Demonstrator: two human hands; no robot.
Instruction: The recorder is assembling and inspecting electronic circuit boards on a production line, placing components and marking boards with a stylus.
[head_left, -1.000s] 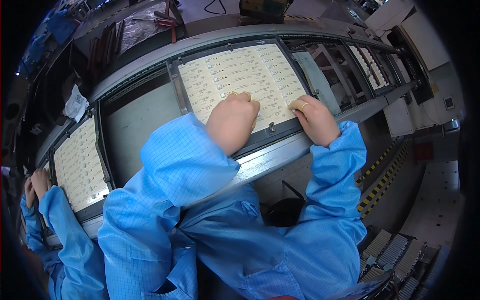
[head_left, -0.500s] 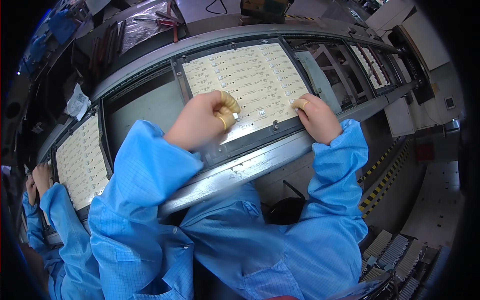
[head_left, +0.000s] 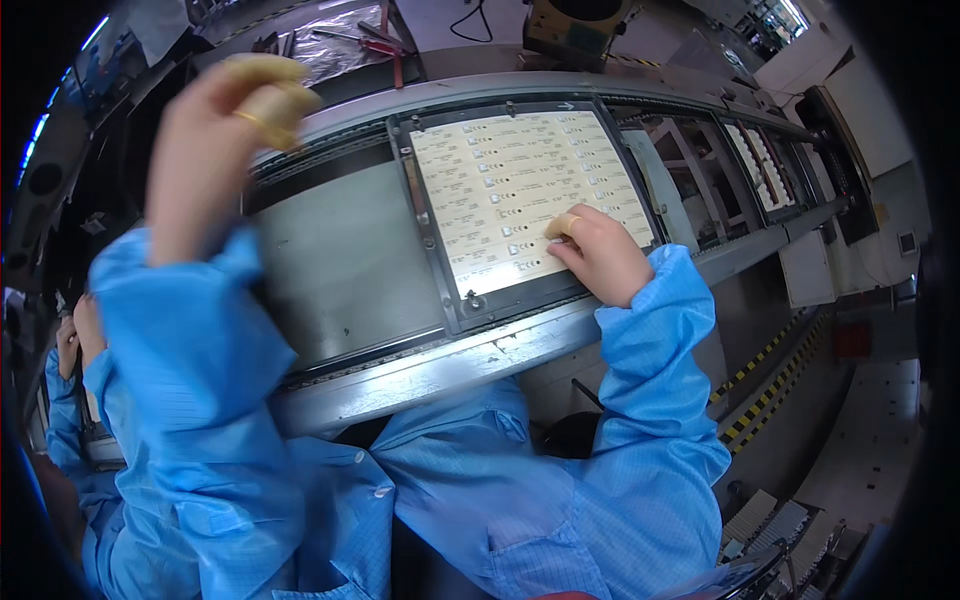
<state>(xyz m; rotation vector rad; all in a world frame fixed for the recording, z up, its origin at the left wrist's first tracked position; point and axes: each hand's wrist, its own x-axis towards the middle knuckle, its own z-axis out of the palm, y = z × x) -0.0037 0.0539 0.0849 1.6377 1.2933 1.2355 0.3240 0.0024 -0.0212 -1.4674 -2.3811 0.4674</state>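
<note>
A cream-coloured panel of printed boards (head_left: 480, 190) lies in a dark frame (head_left: 432, 240) on the conveyor, with small white parts in columns across it. My right hand (head_left: 608, 258) is over the panel's lower right area, its yellow-cotted fingers pinched together close to the surface; whatever they hold is hidden. My left hand (head_left: 205, 140) is raised off to the left, above the far conveyor rail, and smeared by motion. Its fingers look bent, with yellow cots on the tips, but I cannot make out anything in them.
The conveyor's near metal rail (head_left: 430, 370) runs in front of me. Left of the panel is a grey plate (head_left: 350, 250). Another person's hand (head_left: 88, 325) shows at the far left. Tools (head_left: 375, 42) lie on foil beyond the conveyor; another framed panel (head_left: 755, 165) is farther right.
My left hand has left the panel, swinging up and left; the small white part seen in it no longer shows. My right hand has shifted inward over the panel. The view has turned slightly left.
</note>
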